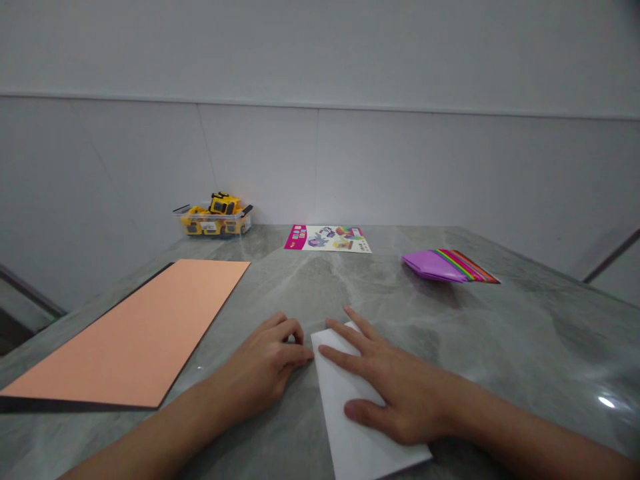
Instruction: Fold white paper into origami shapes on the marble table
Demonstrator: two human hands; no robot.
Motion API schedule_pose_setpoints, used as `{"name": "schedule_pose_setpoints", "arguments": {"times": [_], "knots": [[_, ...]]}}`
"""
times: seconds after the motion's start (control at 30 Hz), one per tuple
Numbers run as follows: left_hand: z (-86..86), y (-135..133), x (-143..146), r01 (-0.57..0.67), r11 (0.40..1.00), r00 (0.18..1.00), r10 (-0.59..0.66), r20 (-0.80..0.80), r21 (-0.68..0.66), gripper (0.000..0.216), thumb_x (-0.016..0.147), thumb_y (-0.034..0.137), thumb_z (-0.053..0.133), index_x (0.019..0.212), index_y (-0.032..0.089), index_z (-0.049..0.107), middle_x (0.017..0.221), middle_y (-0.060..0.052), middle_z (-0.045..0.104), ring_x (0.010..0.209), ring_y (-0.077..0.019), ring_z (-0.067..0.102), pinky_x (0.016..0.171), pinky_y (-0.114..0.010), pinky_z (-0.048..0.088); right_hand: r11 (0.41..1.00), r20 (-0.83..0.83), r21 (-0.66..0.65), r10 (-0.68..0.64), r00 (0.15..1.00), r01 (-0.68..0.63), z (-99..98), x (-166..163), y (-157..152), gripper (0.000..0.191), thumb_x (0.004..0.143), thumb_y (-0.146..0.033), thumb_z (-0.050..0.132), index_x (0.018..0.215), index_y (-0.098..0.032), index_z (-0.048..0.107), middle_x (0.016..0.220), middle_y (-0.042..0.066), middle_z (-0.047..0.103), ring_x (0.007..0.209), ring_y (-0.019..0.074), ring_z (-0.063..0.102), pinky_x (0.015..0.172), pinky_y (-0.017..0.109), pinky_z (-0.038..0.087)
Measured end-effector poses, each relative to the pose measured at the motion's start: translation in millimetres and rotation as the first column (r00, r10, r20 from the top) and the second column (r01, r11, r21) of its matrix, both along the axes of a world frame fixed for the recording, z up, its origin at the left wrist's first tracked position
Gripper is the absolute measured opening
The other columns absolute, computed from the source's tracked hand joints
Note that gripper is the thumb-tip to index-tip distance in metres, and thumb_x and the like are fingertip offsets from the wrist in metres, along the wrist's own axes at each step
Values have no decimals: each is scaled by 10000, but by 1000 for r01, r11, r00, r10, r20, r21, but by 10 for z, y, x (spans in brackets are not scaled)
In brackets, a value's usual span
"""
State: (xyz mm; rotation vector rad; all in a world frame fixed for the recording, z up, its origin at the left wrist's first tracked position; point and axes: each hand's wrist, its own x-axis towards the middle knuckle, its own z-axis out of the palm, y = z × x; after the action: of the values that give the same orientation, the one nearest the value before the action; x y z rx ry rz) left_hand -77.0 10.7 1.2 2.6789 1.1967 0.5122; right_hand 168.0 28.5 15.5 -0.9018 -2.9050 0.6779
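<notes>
A folded sheet of white paper (345,427) lies on the grey marbled table in front of me. My right hand (385,380) rests flat across it, fingers spread, the thumb pressing its middle. Beside the paper's upper left edge is my left hand (270,363), its fingers curled in and a fingertip touching or almost touching that edge. Nothing shows between the left fingers. Part of the paper's right side is hidden beneath my right hand and wrist.
On the left lies a large orange sheet (140,327) over a dark one. Behind it stands a clear plastic box (240,223) with yellow toy vehicles (223,203). A printed picture card (327,239) lies at the back, and a purple pack of coloured paper (445,265) on the right.
</notes>
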Motion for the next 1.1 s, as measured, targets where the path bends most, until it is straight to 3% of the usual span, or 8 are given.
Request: {"name": "schedule_pose_setpoints", "arguments": {"times": [0.67, 0.8, 1.1], "knots": [[18, 2, -7, 2, 998, 1000, -2, 2, -55, 340, 872, 57, 441, 986, 253, 694, 937, -51, 568, 902, -191, 474, 792, -326, 402, 1000, 14, 12, -18, 1000, 18, 5, -23, -7, 739, 819, -437, 565, 1455, -289, 218, 1547, 54, 58, 1389, 325, -110, 1110, 535, 110], [49, 2, -30, 0, 993, 999, 5, 39, -115, 284, 886, 106, 459, 941, 249, 698, 954, -41, 572, 905, -177, 495, 809, -317, 399, 1000, 22, 13, -24, 999, 23, 13, -24, -16, 728, 821, -439, 560, 1452, -287, 231, 1546, 54, 78, 1393, 321, -92, 1111, 530, 121], [110, -35, -18, 151, 976, 988, -151, 8, -157, 318, 840, 52, 503, 945, 283, 694, 849, 4, 577, 852, -135, 530, 825, -288, 366, 999, 5, 11, -30, 1000, 30, 6, -36, 0, 718, 814, -451, 569, 1442, -271, 272, 1542, 69, 103, 1396, 326, -74, 1113, 524, 116]]}}
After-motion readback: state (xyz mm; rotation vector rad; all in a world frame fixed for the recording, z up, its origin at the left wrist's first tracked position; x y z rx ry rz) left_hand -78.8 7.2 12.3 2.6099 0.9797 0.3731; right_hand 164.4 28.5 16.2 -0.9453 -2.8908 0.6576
